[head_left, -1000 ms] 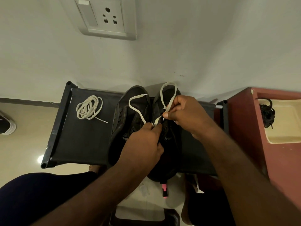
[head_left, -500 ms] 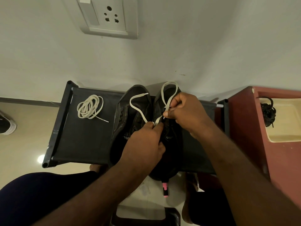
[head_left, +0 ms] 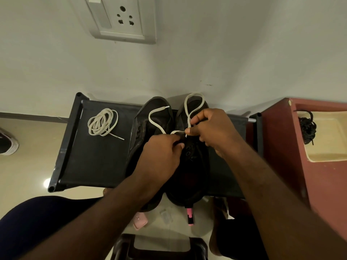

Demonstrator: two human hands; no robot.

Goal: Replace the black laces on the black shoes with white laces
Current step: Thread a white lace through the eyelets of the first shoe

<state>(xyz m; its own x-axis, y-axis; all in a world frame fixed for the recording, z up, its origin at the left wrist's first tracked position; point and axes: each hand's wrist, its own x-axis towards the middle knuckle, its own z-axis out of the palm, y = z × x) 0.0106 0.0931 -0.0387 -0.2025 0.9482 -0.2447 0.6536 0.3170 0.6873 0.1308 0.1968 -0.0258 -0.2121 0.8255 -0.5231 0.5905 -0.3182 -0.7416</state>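
Observation:
Two black shoes stand side by side on a black rack shelf (head_left: 93, 162), toes toward the wall. The right shoe (head_left: 191, 177) has a white lace (head_left: 159, 126) running across its eyelets near the toe. My left hand (head_left: 159, 156) pinches that lace at the shoe's left eyelet row. My right hand (head_left: 212, 128) pinches the other end, which loops up over the toe. The left shoe (head_left: 148, 117) lies partly under my left arm. A second white lace (head_left: 102, 121) sits coiled on the shelf at the left.
A bundle of black laces (head_left: 308, 128) lies in a cream tray (head_left: 326, 152) on a red cabinet (head_left: 281, 147) at the right. A wall socket (head_left: 122, 19) hangs above. A pink marker (head_left: 190, 216) and a pink object (head_left: 139, 221) lie on the floor below the rack.
My left hand has slid a little left along the lace, drawing a short stretch of it taut between my hands. The right hand stays put.

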